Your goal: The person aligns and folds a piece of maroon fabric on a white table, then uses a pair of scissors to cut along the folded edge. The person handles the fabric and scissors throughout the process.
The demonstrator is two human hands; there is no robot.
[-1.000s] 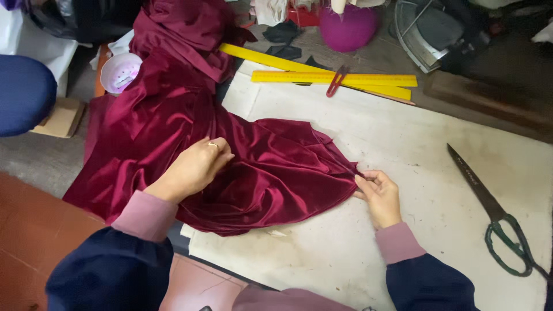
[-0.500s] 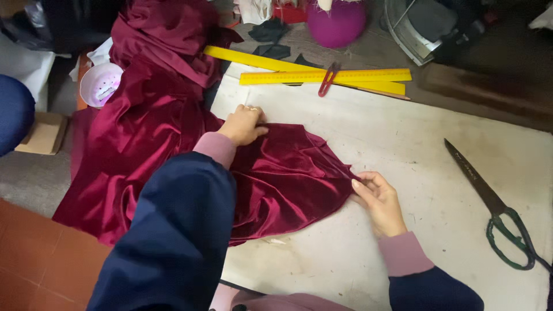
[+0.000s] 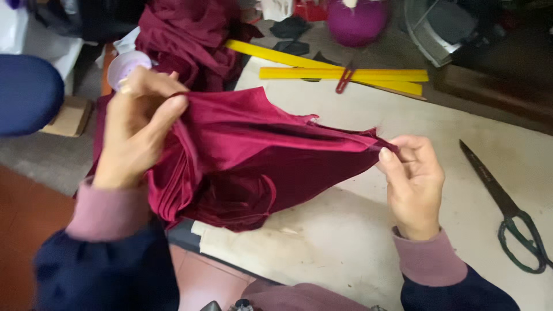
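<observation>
Between the two hands, in the middle of the frame, a dark red cloth (image 3: 253,150) is lifted up off the desk (image 3: 368,230) and pulled out flat. The left hand (image 3: 138,129) is closed around a bunched part of the cloth at the left. The right hand (image 3: 412,178) pinches the thin pointed end between thumb and fingers at the right. More of the red cloth lies heaped at the top of the frame. Two yellow rulers (image 3: 345,75) lie past the cloth at the top, with a small red clip (image 3: 344,80) on them. Big dark scissors (image 3: 507,210) lie at the far right. I think the thin end could slip out of the pinch if the cloth is pulled too hard. Then the loose cloth could sag down off the near edge of the desk.
</observation>
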